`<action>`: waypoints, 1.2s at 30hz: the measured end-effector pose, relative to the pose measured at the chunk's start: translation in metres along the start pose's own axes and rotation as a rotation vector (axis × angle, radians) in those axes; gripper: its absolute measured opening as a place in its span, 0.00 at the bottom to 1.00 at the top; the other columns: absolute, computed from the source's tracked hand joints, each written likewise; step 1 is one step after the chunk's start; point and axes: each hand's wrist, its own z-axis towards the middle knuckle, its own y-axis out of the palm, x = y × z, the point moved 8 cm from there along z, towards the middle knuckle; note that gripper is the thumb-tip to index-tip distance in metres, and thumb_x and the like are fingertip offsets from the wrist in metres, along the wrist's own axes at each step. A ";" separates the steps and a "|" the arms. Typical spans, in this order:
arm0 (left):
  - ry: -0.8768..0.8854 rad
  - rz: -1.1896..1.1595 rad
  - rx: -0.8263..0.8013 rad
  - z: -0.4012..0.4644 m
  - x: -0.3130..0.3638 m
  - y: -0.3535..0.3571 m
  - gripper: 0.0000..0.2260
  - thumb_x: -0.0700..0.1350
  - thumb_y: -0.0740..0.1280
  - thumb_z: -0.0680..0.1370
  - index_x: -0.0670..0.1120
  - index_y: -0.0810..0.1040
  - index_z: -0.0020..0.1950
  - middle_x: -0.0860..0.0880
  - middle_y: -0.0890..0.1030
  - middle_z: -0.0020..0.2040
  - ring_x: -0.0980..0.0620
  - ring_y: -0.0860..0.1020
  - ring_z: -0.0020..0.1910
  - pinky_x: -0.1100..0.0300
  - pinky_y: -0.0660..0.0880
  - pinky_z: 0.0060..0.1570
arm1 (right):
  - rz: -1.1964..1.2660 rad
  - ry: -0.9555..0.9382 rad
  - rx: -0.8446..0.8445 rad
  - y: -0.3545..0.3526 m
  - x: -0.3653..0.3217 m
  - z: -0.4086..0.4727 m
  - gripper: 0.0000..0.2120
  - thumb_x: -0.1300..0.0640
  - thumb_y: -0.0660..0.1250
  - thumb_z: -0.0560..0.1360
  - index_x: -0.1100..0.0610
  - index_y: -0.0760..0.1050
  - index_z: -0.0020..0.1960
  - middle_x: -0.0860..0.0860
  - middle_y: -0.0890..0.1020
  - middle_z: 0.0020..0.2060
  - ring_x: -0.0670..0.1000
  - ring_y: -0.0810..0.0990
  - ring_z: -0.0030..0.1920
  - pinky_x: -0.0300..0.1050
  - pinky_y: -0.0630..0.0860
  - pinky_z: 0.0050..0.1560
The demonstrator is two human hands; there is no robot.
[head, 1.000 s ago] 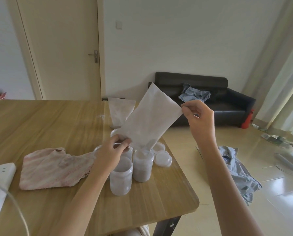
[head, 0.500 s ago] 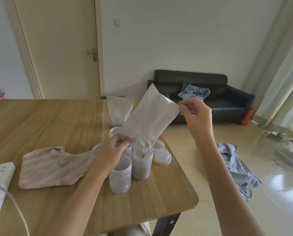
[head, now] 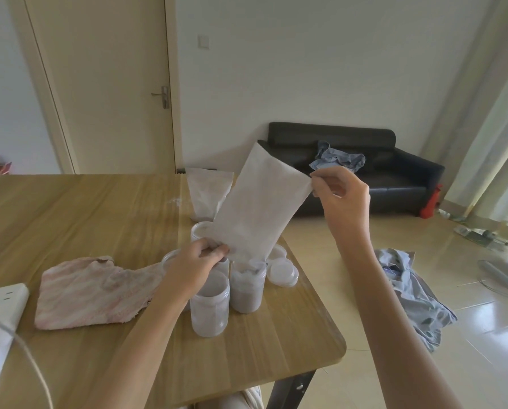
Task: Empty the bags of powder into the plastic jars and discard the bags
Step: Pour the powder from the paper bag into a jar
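A white powder bag (head: 257, 211) hangs upside down and tilted over an open plastic jar (head: 247, 287) that holds greyish powder up to its rim. My left hand (head: 198, 262) pinches the bag's lower mouth corner. My right hand (head: 340, 196) pinches its raised upper right corner. A second jar (head: 210, 308) stands in front, just below my left hand. More jars sit behind, partly hidden by my left hand and the bag. Another powder bag (head: 207, 193) stands upright further back on the wooden table (head: 84, 214).
Loose white lids (head: 282, 271) lie right of the jars near the table's right edge. A pink cloth (head: 96, 293) lies left of them, a white power strip (head: 2, 305) at the far left. Clothes (head: 415, 293) lie on the floor; a black sofa (head: 362, 169) stands behind.
The bag's mouth has dropped closer onto the filled jar and the bag hangs a little steeper. Both hands keep their pinch on the same corners.
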 end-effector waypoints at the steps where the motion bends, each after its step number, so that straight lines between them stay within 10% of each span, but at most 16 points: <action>1: 0.004 -0.002 0.000 0.000 0.000 0.000 0.05 0.47 0.69 0.79 0.51 0.83 0.44 0.55 0.86 0.38 0.57 0.83 0.46 0.61 0.76 0.56 | 0.000 -0.005 0.012 -0.001 0.000 0.000 0.06 0.62 0.67 0.76 0.52 0.80 0.48 0.41 0.82 0.40 0.40 0.81 0.41 0.32 0.78 0.45; 16: 0.015 0.078 0.032 0.000 0.002 -0.004 0.06 0.48 0.70 0.78 0.52 0.84 0.43 0.59 0.85 0.35 0.67 0.80 0.36 0.80 0.68 0.37 | 0.000 0.033 -0.084 0.008 0.004 0.000 0.07 0.63 0.68 0.76 0.55 0.82 0.48 0.45 0.84 0.41 0.44 0.82 0.42 0.38 0.80 0.46; 36: -0.005 0.055 0.035 -0.001 0.005 -0.004 0.06 0.49 0.70 0.79 0.49 0.84 0.46 0.55 0.85 0.36 0.63 0.83 0.41 0.75 0.72 0.38 | -0.025 0.022 -0.095 0.009 0.003 0.002 0.08 0.62 0.68 0.76 0.51 0.82 0.49 0.41 0.83 0.41 0.42 0.82 0.42 0.36 0.80 0.46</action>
